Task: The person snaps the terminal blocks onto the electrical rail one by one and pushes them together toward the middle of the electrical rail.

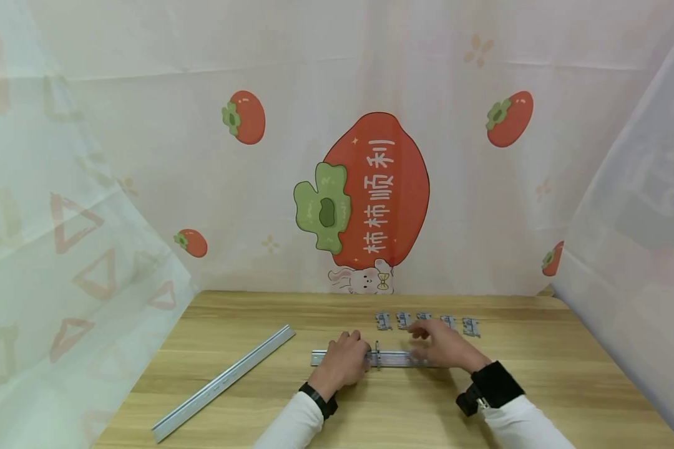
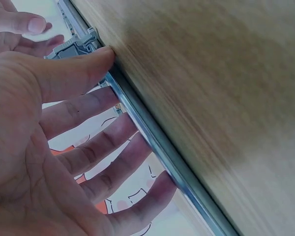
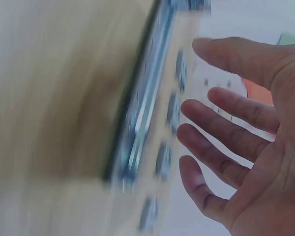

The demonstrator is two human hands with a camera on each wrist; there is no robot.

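Beside the upright block [image 2: 74,48], left fingers [image 2: 81,109] grip the rail [image 2: 160,140]; right fingers [image 3: 223,123] spread loosely

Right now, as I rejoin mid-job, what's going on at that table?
A person's left hand has its grip on a metal rail. Next to that hand, a gray block stands on the rail. The right hand is by the rail's right part, its grip open and holding nothing. Five similar gray pieces lie in a row beyond the rail; a second rail lies slanted at the left.
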